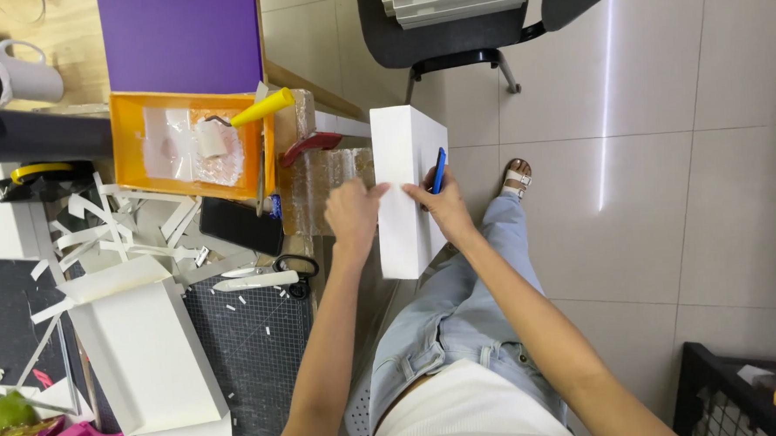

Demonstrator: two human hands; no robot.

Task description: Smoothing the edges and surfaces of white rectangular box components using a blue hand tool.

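Observation:
I hold a long white box (407,187) upright over my lap, off the right edge of the worktable. My left hand (352,213) grips its left side with the fingers pressed on the front face. My right hand (440,205) presses the right side and also holds a blue tool (439,169), pinched against the box's edge. My legs in light blue jeans (462,311) lie below the box.
An orange tray (127,142) with a yellow-handled roller (244,115), a purple sheet (184,39), a black phone (240,225), scissors (294,270), paper scraps and an open white box (145,346) cover the table. A dark chair (450,32) stands ahead, a black crate (736,395) at lower right.

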